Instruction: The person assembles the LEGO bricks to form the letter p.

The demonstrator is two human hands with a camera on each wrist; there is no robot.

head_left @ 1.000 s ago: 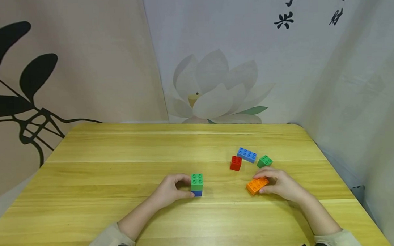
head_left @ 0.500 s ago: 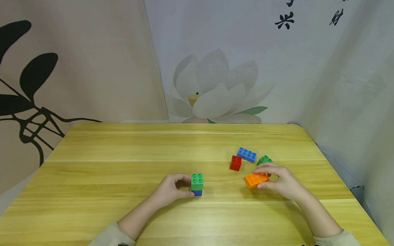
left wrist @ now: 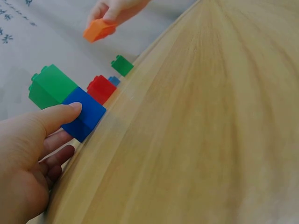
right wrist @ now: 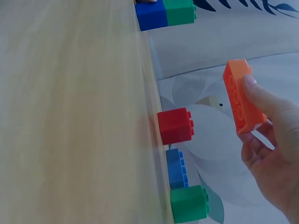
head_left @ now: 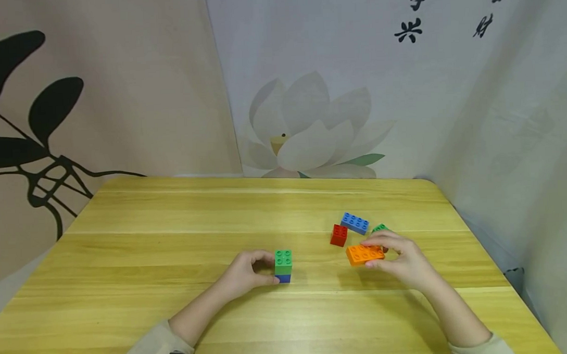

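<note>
A green brick (head_left: 283, 261) sits on top of a dark blue brick (left wrist: 84, 114), forming a small stack on the table. My left hand (head_left: 247, 272) grips this stack from its left side, the thumb against the blue brick. On the right, my right hand (head_left: 403, 259) pinches an orange brick (head_left: 365, 254) between thumb and fingers. In the right wrist view the orange brick is held above the tabletop, its hollow underside showing.
Behind the orange brick stand a red brick (head_left: 339, 235) and a long light blue brick (head_left: 355, 223). Another green brick (right wrist: 189, 204) is partly hidden by my right hand in the head view. The wooden table (head_left: 182, 217) meets curtains at its back edge.
My right hand has lifted the orange brick off the table and moved it slightly left and away from me, turning it a little. My left hand and the stack have stayed put.
</note>
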